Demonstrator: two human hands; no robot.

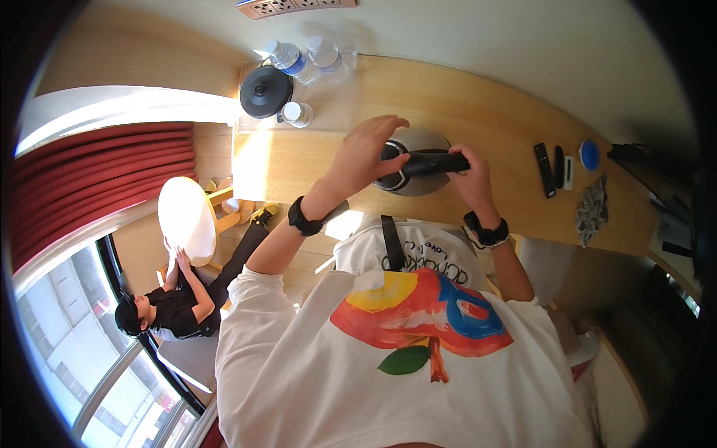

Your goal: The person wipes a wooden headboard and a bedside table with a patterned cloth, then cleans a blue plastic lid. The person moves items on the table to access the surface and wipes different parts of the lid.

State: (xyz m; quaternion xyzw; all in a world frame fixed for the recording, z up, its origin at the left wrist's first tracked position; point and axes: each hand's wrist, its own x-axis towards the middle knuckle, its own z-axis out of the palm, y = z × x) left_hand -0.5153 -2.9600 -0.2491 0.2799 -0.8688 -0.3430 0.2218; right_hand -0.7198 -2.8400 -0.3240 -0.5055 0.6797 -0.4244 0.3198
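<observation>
An electric kettle point(425, 186) with a grey metal body and a black lid and handle stands on the wooden desk in front of me. My right hand point(471, 171) grips the end of its black handle. Over the lid side is my left hand point(367, 148), its fingers spread and its thumb at the front of the handle; whether it presses on the lid cannot be told. To the left on the desk are the round black kettle base point(266, 91), a small white-capped jar point(297, 114) and two clear water bottles point(292, 63).
A power strip point(297, 7) is on the wall. At the desk's right lie a black remote control point(544, 170), a blue round object point(589, 155) and a patterned cloth point(591, 210). A person point(179, 313) sits at a round table point(187, 221) on the left, by the window.
</observation>
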